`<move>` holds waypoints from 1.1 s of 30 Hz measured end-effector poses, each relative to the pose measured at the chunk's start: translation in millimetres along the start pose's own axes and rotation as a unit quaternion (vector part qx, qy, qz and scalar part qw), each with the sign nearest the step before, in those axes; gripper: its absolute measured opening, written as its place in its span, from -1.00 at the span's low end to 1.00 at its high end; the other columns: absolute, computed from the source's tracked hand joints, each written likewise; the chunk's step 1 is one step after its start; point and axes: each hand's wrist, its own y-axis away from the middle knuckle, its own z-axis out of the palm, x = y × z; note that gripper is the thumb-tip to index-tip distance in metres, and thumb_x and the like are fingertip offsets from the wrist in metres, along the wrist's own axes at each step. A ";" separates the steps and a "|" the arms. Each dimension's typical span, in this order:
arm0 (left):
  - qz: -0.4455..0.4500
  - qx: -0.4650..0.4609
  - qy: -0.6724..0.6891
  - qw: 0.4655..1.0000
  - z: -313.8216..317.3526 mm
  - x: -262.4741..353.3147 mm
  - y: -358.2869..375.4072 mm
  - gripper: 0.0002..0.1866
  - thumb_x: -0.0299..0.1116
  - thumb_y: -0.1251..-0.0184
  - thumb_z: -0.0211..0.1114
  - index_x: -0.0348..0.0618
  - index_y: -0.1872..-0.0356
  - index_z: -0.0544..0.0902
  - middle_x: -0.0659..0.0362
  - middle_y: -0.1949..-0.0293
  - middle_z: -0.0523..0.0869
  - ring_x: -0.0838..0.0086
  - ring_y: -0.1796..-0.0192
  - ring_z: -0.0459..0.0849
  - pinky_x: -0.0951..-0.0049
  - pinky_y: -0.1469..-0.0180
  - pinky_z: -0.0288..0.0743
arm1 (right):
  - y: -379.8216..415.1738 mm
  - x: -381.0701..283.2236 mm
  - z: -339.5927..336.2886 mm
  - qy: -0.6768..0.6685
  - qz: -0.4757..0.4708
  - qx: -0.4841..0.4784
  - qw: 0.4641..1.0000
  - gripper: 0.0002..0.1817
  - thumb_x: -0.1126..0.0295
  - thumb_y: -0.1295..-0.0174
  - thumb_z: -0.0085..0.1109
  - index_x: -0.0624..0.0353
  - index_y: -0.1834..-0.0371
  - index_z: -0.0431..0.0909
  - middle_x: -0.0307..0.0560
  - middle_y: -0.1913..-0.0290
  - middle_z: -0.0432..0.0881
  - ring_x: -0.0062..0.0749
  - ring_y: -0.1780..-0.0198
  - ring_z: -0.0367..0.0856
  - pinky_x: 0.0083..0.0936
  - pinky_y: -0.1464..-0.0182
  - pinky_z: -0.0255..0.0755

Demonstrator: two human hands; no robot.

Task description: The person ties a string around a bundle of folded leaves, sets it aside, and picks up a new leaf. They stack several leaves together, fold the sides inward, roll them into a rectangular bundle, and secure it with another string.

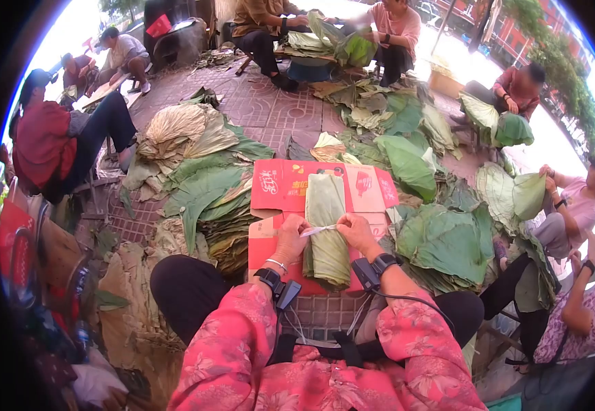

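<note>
A long rolled bundle of pale green leaves (330,257) lies lengthwise on a flattened red cardboard box (277,185). Across the bundle's middle runs a thin white tie (319,230). My left hand (290,236) pinches one end of the tie at the bundle's left side. At the right side, my right hand (357,231) has its fingers closed on the other end. Both hands are close to the roll, one on each side of it.
Stacked leaves (205,175) rise left of the box, and a green leaf pile (445,240) lies at its right. People sit around, including a person in red (44,140) at left and others handling leaves at right and behind. A cardboard box (445,82) stands farther back.
</note>
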 end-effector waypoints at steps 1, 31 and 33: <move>-0.016 0.014 0.015 1.000 -3.0 0.3 -2.0 -0.89 -0.51 -0.03 0.28 -0.22 0.40 0.55 0.09 0.39 0.55 0.36 0.40 0.58 0.39 0.29 0.47 | 2.4 0.2 -1.2 0.011 0.022 0.037 0.999 -0.77 0.34 -0.05 0.11 0.25 0.29 0.54 0.00 0.37 0.60 -0.28 0.39 0.56 -0.43 0.27 0.44; 0.109 -0.058 -0.148 0.981 2.8 -9.6 -19.4 -0.45 -0.23 -0.17 0.21 -0.21 -0.19 0.36 -0.14 -0.26 0.31 0.04 -0.34 0.23 0.22 -0.34 0.09 | 86.8 -17.9 48.7 -0.013 0.122 0.150 0.981 -0.13 0.09 -0.09 0.20 0.28 -0.36 -0.03 0.30 -0.32 0.10 0.08 -0.36 0.07 -0.26 -0.34 0.01; 0.131 -0.063 -0.157 0.977 -1.8 -13.1 -10.5 -0.47 -0.25 -0.17 0.22 -0.22 -0.16 0.39 -0.16 -0.22 0.36 0.01 -0.31 0.25 0.20 -0.33 0.11 | 80.8 -24.8 49.2 -0.081 0.213 0.144 0.963 -0.05 0.14 0.02 0.29 0.32 -0.35 -0.05 0.30 -0.27 0.19 0.04 -0.32 0.17 -0.28 -0.31 0.09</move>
